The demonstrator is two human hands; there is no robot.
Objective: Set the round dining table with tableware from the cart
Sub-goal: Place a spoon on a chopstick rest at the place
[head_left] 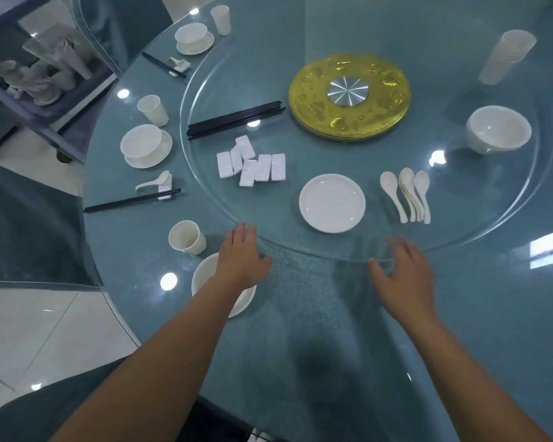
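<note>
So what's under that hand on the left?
Under the left hand and its wrist is a white plate on the glass table, beside a white cup. Only the plate's rim and left part show; the arm covers the rest.

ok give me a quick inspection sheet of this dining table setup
surface: glass-topped round table carrying a glass turntable
job's things: plate, spoons, rests, chopsticks, bowl, stacked cups on the turntable; two places set at left, a third begun with cup
clutter: nothing seen
grippers: left hand and right hand open at the turntable edge
cables: nothing seen
surroundings: cart with white ware, tiled floor
</note>
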